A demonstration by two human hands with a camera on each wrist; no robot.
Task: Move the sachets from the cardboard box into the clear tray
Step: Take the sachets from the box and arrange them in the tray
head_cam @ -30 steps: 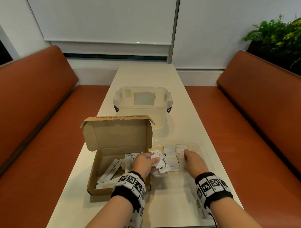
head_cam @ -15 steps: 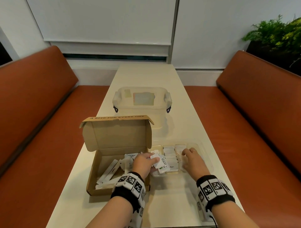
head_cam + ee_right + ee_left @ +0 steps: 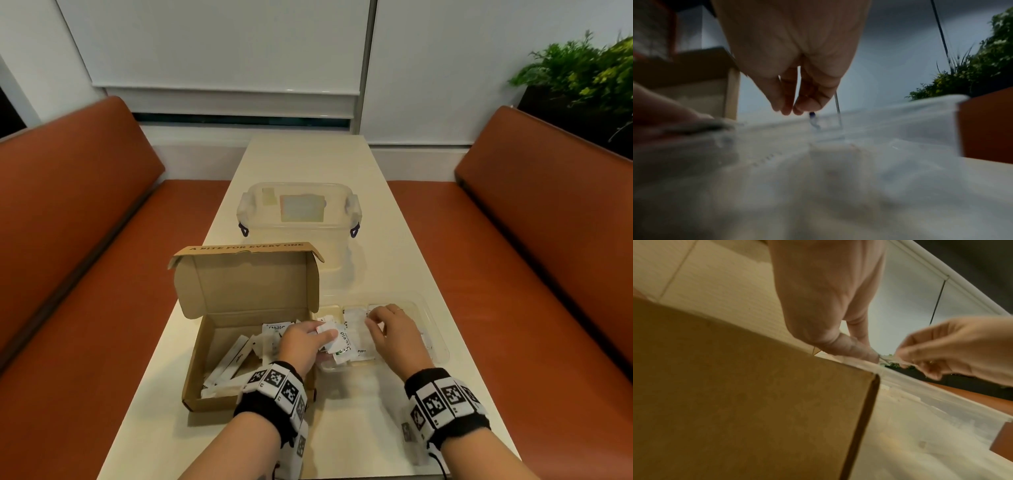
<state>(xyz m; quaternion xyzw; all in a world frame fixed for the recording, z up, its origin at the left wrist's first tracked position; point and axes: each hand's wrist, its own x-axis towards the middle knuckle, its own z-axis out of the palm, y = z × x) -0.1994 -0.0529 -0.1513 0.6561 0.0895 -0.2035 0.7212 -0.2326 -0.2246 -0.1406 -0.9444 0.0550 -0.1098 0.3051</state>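
The open cardboard box (image 3: 246, 284) sits at the near left of the table with its lid up, and several white sachets (image 3: 236, 356) lie inside. The clear tray (image 3: 438, 342) stands right beside it and holds more sachets (image 3: 356, 318). My left hand (image 3: 325, 334) grips a small bunch of sachets (image 3: 342, 342) over the tray's left edge. My right hand (image 3: 371, 322) hovers over the tray with fingers curled, its tips pinched at a white sachet. In the wrist views, the left hand (image 3: 869, 352) and right hand (image 3: 791, 110) are close together and blurred.
A clear lidded storage container (image 3: 298, 219) stands behind the box in the middle of the long cream table (image 3: 342, 428). Orange benches (image 3: 85, 274) run along both sides. A green plant (image 3: 582, 72) is at the far right.
My right hand has drawn back from the tray's far middle toward the left hand and curled its fingers. The left hand with its sachets has barely moved.
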